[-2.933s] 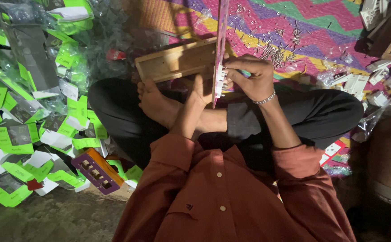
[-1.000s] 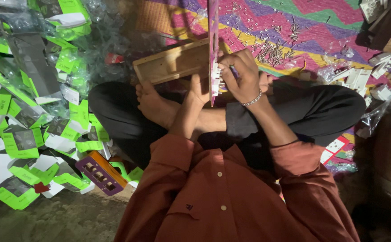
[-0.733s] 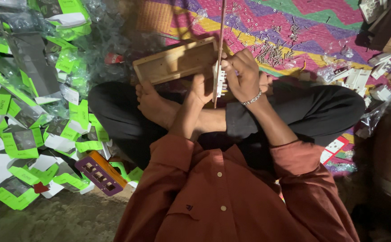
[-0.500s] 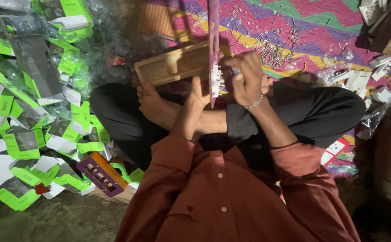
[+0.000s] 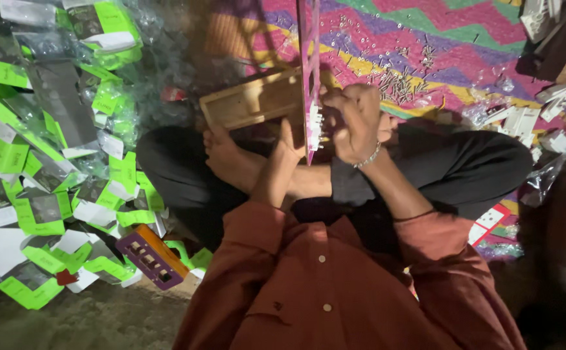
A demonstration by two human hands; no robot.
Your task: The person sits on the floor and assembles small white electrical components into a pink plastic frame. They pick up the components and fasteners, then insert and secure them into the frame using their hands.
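Observation:
I sit cross-legged and hold a long, thin pink board (image 5: pixel 308 58) upright and edge-on over my lap. Small white parts (image 5: pixel 316 127) are fixed along its lower end. My left hand (image 5: pixel 287 150) presses against the board's left face from below and steadies it. My right hand (image 5: pixel 354 120) is a closed fist against the right face, level with the white parts. It wears a bracelet at the wrist. What the fist holds is hidden; a small teal-ended tool showed in it earlier.
A shallow wooden tray (image 5: pixel 250 104) lies just beyond my feet. Loose screws (image 5: pixel 399 84) are scattered on the zigzag mat (image 5: pixel 464 45). Green-and-white packaging cards (image 5: pixel 36 162) pile up at the left. A purple-and-orange strip (image 5: pixel 150 256) lies by my left knee, white parts (image 5: pixel 522 120) at the right.
The board has twisted slightly between edge-on and angled while staying upright. My right fist has shifted a little along its face; my left hand has kept its place.

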